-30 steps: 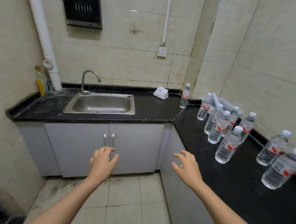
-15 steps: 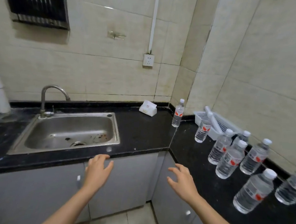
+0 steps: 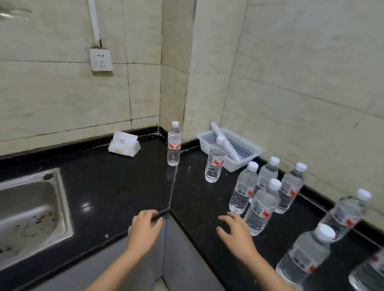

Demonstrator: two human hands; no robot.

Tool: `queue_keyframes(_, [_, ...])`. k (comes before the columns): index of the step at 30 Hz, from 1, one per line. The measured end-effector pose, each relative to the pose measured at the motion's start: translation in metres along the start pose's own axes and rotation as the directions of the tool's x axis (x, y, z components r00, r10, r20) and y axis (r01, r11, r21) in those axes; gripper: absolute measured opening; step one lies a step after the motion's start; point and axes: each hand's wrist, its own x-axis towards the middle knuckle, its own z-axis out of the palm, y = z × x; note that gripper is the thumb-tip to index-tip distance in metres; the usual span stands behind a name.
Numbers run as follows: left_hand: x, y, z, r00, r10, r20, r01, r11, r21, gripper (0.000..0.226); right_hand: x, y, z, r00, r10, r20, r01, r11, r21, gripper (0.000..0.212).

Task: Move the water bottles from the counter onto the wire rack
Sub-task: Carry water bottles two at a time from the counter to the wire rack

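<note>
Several clear water bottles with white caps and red labels stand on the black counter (image 3: 121, 190). One bottle (image 3: 174, 144) stands alone near the corner, another (image 3: 214, 162) just in front of a white basket. A cluster of bottles (image 3: 261, 205) stands to the right, and more bottles (image 3: 305, 255) are nearer the right edge. My left hand (image 3: 144, 228) hovers empty over the counter's inner corner edge, fingers relaxed. My right hand (image 3: 237, 233) hovers empty over the counter, fingers spread, just left of the nearest cluster bottle. No wire rack is in view.
A white plastic basket (image 3: 247, 148) holding a white tube sits in the back corner by the wall. A tissue pack (image 3: 124, 144) lies near the back wall. A steel sink (image 3: 18, 213) is at the left. A wall socket (image 3: 100, 60) hangs above.
The view has moved closer and turned right toward the counter corner. Both hands have advanced from in front of the cabinets to over the counter edge, still empty.
</note>
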Motion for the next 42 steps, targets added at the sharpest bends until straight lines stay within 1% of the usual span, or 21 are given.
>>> queue_keyframes(3, [0.039, 0.028, 0.018, 0.999, 0.035, 0.023, -0.035, 0.999, 0.004, 0.032, 0.045, 0.007, -0.004, 1.000, 0.019, -0.008, -0.018, 0.995, 0.095, 0.039])
queue_keyframes(6, [0.074, 0.040, 0.029, 0.999, 0.048, 0.024, -0.048, 0.999, 0.005, 0.032, 0.081, 0.003, 0.000, 1.000, 0.008, 0.010, -0.009, 0.989, 0.145, 0.041])
queue_keyframes(8, [0.094, 0.041, 0.035, 0.999, 0.027, 0.026, -0.027, 1.000, 0.002, 0.031, 0.103, 0.000, 0.003, 1.000, 0.007, 0.017, -0.010, 0.985, 0.172, 0.043])
queue_keyframes(12, [0.120, 0.035, 0.048, 0.996, -0.039, 0.075, 0.036, 0.999, 0.032, 0.031, 0.136, 0.000, 0.007, 0.999, 0.036, 0.024, -0.040, 0.975, 0.218, 0.048])
queue_keyframes(17, [0.166, 0.027, 0.054, 0.992, -0.062, 0.113, 0.059, 0.998, 0.027, 0.036, 0.182, -0.001, 0.009, 0.990, 0.144, -0.009, -0.136, 0.949, 0.284, 0.058])
queue_keyframes(19, [0.194, 0.024, 0.054, 0.992, -0.053, 0.117, 0.054, 0.998, -0.009, 0.041, 0.200, -0.004, 0.011, 0.982, 0.184, -0.037, -0.164, 0.938, 0.307, 0.063])
queue_keyframes(23, [0.249, 0.029, 0.052, 0.991, -0.045, 0.126, 0.061, 0.991, -0.121, 0.064, 0.234, -0.009, 0.012, 0.952, 0.268, -0.144, -0.192, 0.896, 0.400, 0.071])
queue_keyframes(27, [0.301, 0.041, 0.051, 0.994, -0.024, 0.103, 0.045, 0.977, -0.210, 0.084, 0.270, -0.013, 0.004, 0.897, 0.376, -0.232, -0.241, 0.856, 0.458, 0.080])
queue_keyframes(29, [0.324, 0.046, 0.054, 0.996, -0.023, 0.091, 0.044, 0.972, -0.231, 0.092, 0.285, -0.012, 0.003, 0.863, 0.439, -0.250, -0.278, 0.826, 0.490, 0.084])
queue_keyframes(31, [0.344, 0.050, 0.059, 0.996, -0.016, 0.084, 0.038, 0.964, -0.264, 0.099, 0.297, -0.010, 0.006, 0.845, 0.470, -0.254, -0.294, 0.806, 0.515, 0.087])
queue_keyframes(34, [0.373, 0.055, 0.067, 0.997, 0.006, 0.083, 0.022, 0.942, -0.336, 0.104, 0.312, -0.007, 0.010, 0.837, 0.481, -0.260, -0.281, 0.786, 0.550, 0.085])
queue_keyframes(36, [0.392, 0.053, 0.072, 0.996, 0.026, 0.090, 0.011, 0.919, -0.394, 0.108, 0.320, -0.006, 0.011, 0.834, 0.496, -0.242, -0.270, 0.749, 0.605, 0.081])
queue_keyframes(38, [0.405, 0.049, 0.078, 0.991, 0.036, 0.126, 0.025, 0.889, -0.456, 0.112, 0.326, -0.005, 0.012, 0.842, 0.499, -0.205, -0.258, 0.707, 0.659, 0.079])
queue_keyframes(40, [0.412, 0.047, 0.083, 0.985, 0.029, 0.168, 0.056, 0.875, -0.481, 0.106, 0.330, -0.004, 0.014, 0.844, 0.505, -0.181, -0.257, 0.676, 0.690, 0.074])
queue_keyframes(42, [0.417, 0.044, 0.087, 0.985, 0.015, 0.173, 0.065, 0.892, -0.447, 0.090, 0.331, -0.002, 0.014, 0.844, 0.511, -0.163, -0.264, 0.660, 0.703, 0.069])
